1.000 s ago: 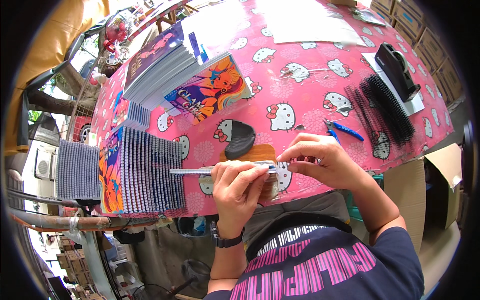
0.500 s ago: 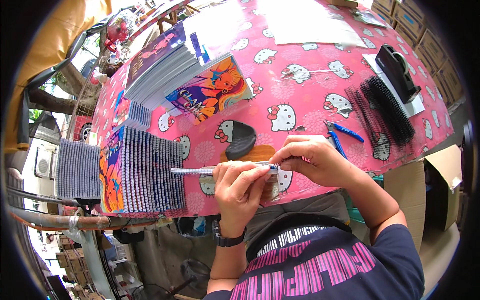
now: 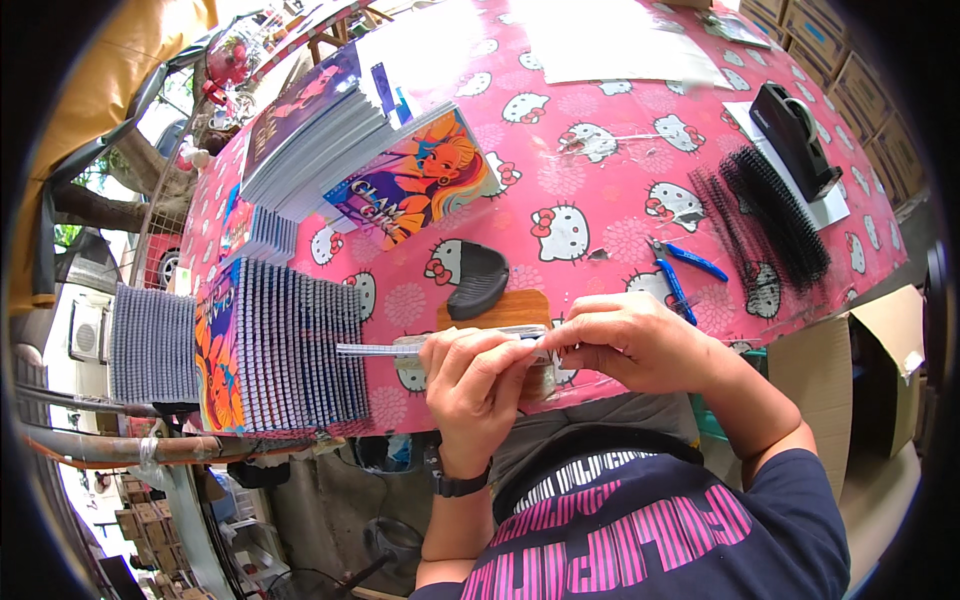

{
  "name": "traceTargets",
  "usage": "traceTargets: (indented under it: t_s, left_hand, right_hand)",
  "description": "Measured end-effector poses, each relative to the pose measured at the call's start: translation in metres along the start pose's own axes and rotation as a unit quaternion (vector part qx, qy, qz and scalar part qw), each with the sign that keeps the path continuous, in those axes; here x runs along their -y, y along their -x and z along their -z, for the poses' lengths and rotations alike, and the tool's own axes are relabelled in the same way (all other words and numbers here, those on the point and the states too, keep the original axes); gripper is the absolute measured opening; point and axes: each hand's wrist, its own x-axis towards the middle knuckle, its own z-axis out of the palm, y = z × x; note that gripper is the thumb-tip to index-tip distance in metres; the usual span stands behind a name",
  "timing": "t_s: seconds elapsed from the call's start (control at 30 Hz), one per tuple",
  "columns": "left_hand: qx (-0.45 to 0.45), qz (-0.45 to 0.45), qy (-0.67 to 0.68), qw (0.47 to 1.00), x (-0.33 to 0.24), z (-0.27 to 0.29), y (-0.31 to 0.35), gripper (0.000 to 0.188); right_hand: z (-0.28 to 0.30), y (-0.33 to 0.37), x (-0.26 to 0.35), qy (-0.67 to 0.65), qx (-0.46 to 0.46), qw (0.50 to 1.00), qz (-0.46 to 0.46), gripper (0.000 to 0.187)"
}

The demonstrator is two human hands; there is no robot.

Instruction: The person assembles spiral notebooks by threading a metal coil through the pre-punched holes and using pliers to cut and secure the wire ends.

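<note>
Head view, workspace from above. The desk, covered in a pink cat print, is the reference for all positions. On its far left part stands a tall pile of books; toward its near left corner stands a row of spiral-bound booklets. A bundle of black coils lies on its right part, beside a black device. At the middle of its near edge are both hands. The left hand pinches a thin booklet, seen edge-on, between thumb and fingers above the desk's near edge. The right hand has its grip drawn in at the booklet's right end; whether it pinches anything cannot be told. Right of the desk's centre lie blue-handled cutters, their handles spread.
</note>
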Motion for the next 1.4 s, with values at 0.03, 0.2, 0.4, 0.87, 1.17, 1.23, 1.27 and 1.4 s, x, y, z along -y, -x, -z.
traceTargets:
  t_s: [0.03, 0.2, 0.4, 0.87, 1.17, 1.23, 1.27, 1.4]
  left_hand:
    - [0.005, 0.007, 0.005, 1.0, 0.0, 0.001, -0.001, 0.022]
    - [0.064, 0.012, -0.019, 0.998, -0.011, 0.004, -0.01, 0.021]
    - [0.102, 0.004, -0.07, 0.992, -0.005, 0.002, -0.01, 0.018]
    - [0.079, 0.033, -0.054, 0.995, -0.004, 0.0, -0.01, 0.023]
    - [0.068, 0.057, -0.032, 0.996, -0.012, 0.004, -0.011, 0.024]
    - [0.061, 0.039, -0.041, 0.997, -0.009, 0.004, -0.011, 0.024]
    - [0.087, 0.018, -0.061, 0.994, -0.002, 0.006, -0.008, 0.026]
    - [0.075, 0.014, -0.09, 0.993, -0.006, 0.009, -0.011, 0.028]
  right_hand:
    - [-0.001, -0.001, 0.005, 0.014, -0.022, 1.0, -0.01, 0.03]
    - [-0.003, 0.001, 0.007, -0.038, -0.005, 0.996, -0.08, 0.034]
    - [0.021, -0.042, -0.044, -0.037, 0.066, 0.982, -0.172, 0.024]
    - [-0.071, -0.088, -0.124, 0.244, 0.095, 0.965, 0.01, 0.06]
    - [-0.054, -0.039, -0.126, 0.219, 0.015, 0.972, -0.08, 0.072]
    - [-0.06, -0.034, -0.125, 0.23, -0.001, 0.97, -0.075, 0.07]
    - [-0.06, -0.034, -0.123, 0.235, -0.011, 0.969, -0.074, 0.069]
    - [-0.06, -0.034, -0.114, 0.177, -0.05, 0.98, -0.071, 0.061]
